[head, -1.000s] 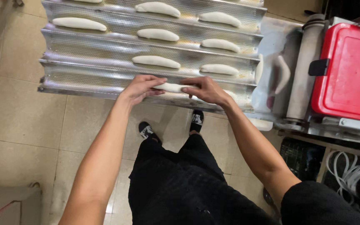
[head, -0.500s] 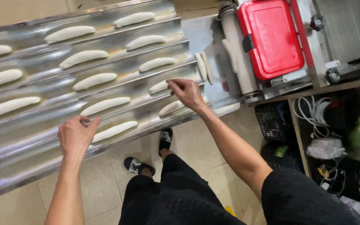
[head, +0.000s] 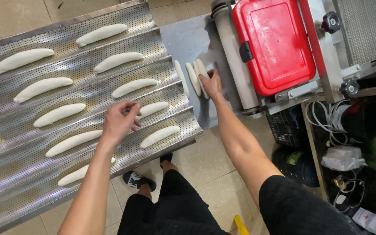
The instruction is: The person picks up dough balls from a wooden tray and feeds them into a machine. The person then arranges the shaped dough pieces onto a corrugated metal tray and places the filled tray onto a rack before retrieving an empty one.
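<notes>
Beige floor tiles are showing under everything, and over them the perforated metal tray [head: 66, 169] is slanting across the left of my view, its channels holding rows of dough sticks. Half a second back my left hand [head: 119, 122] was lying flat and spread on the tray's near edge; now it is hovering over the tray's right end with the fingers curled loosely, holding nothing, just above one dough stick [head: 152, 109] and near another [head: 159, 135]. My right hand [head: 212, 82] was over the tray's right end then; now it is reaching onto the steel chute [head: 183, 37] beside the machine, its grip closing round the freshly rolled dough pieces [head: 195, 76] lying side by side there, fingertips touching the rightmost one. I cannot tell whether any piece is lifted yet. So the work has shifted from the tray to the machine's outlet, and the right end of the nearest channel is bare.

Each dough stick is looking pale, smooth and soft, long with tapered ends. That tray is shining dull silver, dotted with small holes and folded into shallow troughs. A grey roller [head: 236, 56] is standing next to the chute, and the red lid [head: 275, 43] on the machine is looking like glossy hard plastic with a black latch. White cables [head: 327, 122] are coiling on the dark shelf below.
</notes>
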